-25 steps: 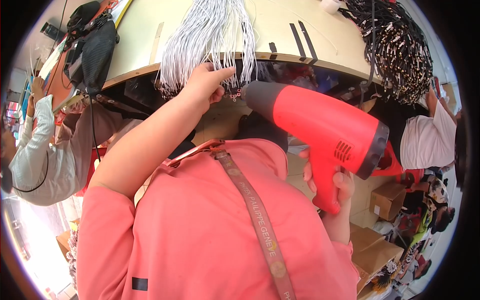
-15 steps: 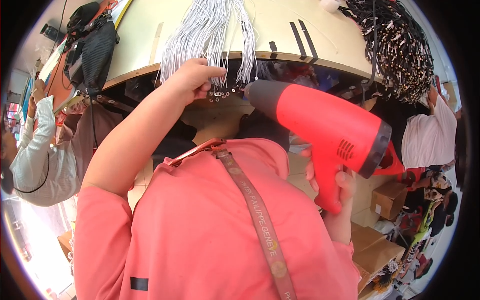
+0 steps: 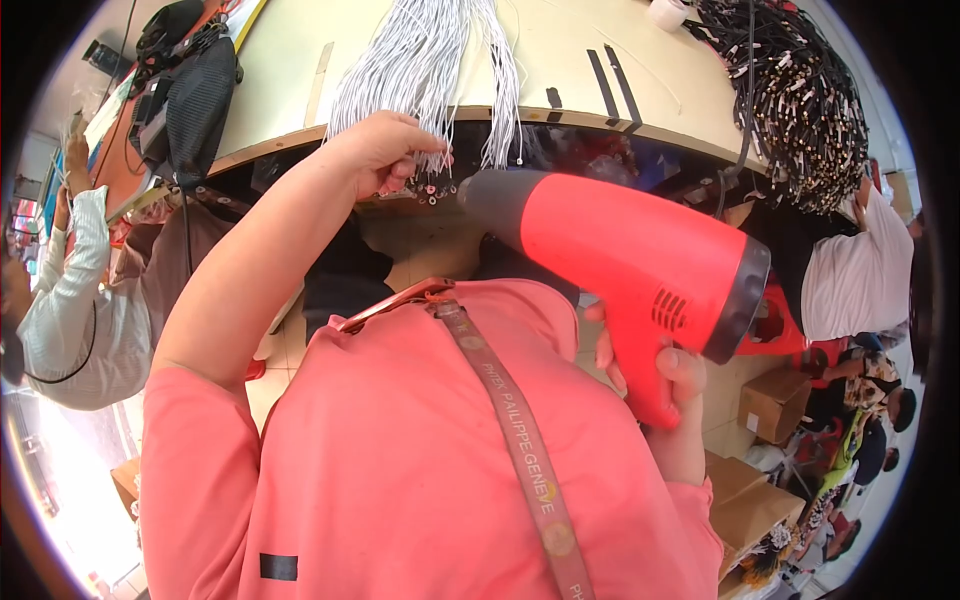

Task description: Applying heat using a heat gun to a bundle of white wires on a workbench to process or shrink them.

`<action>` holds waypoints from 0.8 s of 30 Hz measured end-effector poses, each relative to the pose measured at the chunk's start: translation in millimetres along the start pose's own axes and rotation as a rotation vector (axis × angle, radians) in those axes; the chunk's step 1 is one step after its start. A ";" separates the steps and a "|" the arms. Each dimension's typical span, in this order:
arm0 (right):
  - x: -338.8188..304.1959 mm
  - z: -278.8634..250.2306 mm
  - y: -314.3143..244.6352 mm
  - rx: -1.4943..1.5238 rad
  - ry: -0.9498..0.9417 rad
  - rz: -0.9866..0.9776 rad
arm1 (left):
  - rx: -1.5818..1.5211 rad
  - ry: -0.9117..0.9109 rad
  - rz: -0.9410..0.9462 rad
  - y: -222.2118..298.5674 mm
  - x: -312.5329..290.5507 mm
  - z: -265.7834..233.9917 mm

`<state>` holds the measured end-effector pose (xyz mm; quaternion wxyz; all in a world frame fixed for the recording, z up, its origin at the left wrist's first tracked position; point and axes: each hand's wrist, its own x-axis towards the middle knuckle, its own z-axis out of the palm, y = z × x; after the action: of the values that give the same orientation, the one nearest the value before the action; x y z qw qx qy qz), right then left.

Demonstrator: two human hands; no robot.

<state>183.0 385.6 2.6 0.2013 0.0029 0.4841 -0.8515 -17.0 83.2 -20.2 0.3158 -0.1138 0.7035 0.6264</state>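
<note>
A thick bundle of thin white wires (image 3: 400, 75) lies over the table and hangs past its front edge. Small ring-shaped metal terminals (image 3: 432, 193) show at the hanging ends. My left hand (image 3: 385, 155) is closed at the edge, fingers pinched on some of these white wires; exactly how many is hidden. In my right hand (image 3: 680, 372) is a red heat gun (image 3: 620, 250), gripped by its handle. Its black nozzle points left, close beside the ring terminals and just right of my left hand.
The pale table (image 3: 690, 90) curves across the top, with black tape strips (image 3: 603, 85) on it. A heap of black cables (image 3: 800, 110) hangs at the right. Black bags (image 3: 195, 110) lie at the left. People sit on both sides; cardboard boxes (image 3: 775, 405) stand on the right.
The heat gun has shifted left, bringing its nozzle nearer the wire ends. My left hand has moved slightly up and left and stays closed.
</note>
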 end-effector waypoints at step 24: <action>5.6 16.3 3.2 -0.078 0.083 0.019 | 0.390 0.118 0.138 4.1 -2.4 11.1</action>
<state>182.0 368.8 7.5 0.1892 0.0349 0.5248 -0.8292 -14.0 94.0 -15.6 0.2465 -0.0384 0.8347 0.4910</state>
